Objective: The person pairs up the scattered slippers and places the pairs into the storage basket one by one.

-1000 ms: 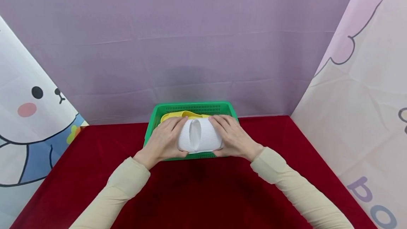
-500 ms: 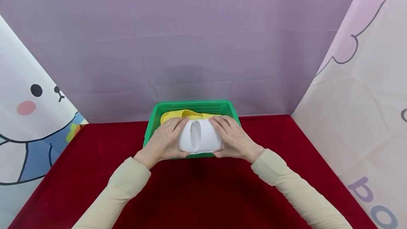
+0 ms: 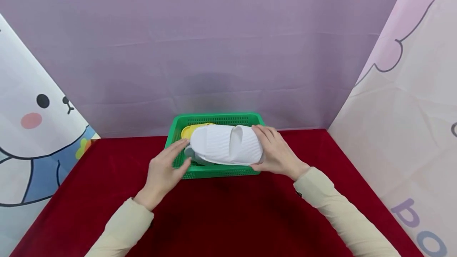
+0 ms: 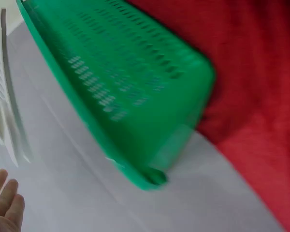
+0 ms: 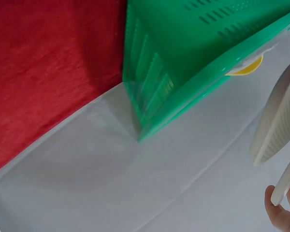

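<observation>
A pair of white ribbed slippers (image 3: 217, 144) is held together above the green basket (image 3: 171, 132), with two ribbed straps and a gap between them showing in the head view. My right hand (image 3: 276, 152) grips their right end, thumb below and fingers over the top. In the right wrist view, fingertips (image 5: 273, 212) curl round a white sole edge. My left hand (image 3: 162, 169) stands just off the left end, fingers and thumb spread apart. In the left wrist view its fingers (image 4: 5, 198) are apart from the slippers (image 4: 2, 92).
Yellow slippers (image 3: 189, 131) lie in the basket behind the white pair, mostly hidden. The basket stands at the back of the red cloth (image 3: 228, 217), close to the purple curtain (image 3: 214, 50). Printed white sheets hang at left (image 3: 32, 142) and right (image 3: 403, 122).
Both hands gripped the white slippers before; the left hand has let go and drawn back to the left. The slippers' left end is now uncovered, and the right hand has shifted slightly right.
</observation>
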`<action>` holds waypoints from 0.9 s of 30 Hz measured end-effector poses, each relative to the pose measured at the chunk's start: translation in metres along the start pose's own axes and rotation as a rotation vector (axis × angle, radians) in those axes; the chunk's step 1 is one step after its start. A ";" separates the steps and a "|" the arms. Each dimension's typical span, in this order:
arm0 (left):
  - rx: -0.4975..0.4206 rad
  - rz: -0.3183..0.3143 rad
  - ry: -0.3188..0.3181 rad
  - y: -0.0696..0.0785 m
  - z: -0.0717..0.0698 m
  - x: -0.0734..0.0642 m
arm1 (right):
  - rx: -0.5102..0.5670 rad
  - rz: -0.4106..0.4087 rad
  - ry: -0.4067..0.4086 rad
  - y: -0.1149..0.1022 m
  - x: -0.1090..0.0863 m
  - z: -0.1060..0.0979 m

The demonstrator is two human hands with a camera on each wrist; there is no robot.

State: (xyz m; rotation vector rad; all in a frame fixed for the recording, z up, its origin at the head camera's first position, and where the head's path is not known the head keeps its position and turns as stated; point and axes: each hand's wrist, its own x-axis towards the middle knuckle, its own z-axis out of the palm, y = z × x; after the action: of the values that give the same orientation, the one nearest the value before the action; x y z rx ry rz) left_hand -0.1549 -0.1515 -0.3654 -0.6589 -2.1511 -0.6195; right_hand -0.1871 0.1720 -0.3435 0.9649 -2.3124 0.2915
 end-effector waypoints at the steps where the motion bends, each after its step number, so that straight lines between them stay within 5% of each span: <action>1: -0.041 -0.054 0.013 -0.005 -0.002 -0.003 | 0.004 0.007 0.003 0.002 -0.001 -0.001; 4: -0.182 -0.243 -0.015 -0.022 -0.005 -0.010 | 0.022 0.026 0.010 0.007 -0.004 -0.004; 8: -0.374 -0.510 -0.167 -0.045 -0.004 -0.019 | 0.042 0.052 0.005 0.011 -0.008 -0.005; 12: -0.467 -0.668 -0.309 -0.063 0.004 -0.029 | 0.056 0.059 0.005 0.013 -0.010 -0.005; 17: -0.510 -0.739 -0.356 -0.076 0.012 -0.041 | 0.065 0.046 0.007 0.015 -0.010 -0.005; 27: -0.598 -0.766 -0.293 -0.082 0.019 -0.051 | 0.117 0.091 -0.028 0.027 -0.005 -0.005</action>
State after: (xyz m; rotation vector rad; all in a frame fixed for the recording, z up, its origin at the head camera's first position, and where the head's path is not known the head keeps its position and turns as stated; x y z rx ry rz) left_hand -0.1885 -0.2132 -0.4334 -0.1901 -2.4851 -1.7061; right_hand -0.2009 0.1960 -0.3420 0.9268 -2.3907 0.4586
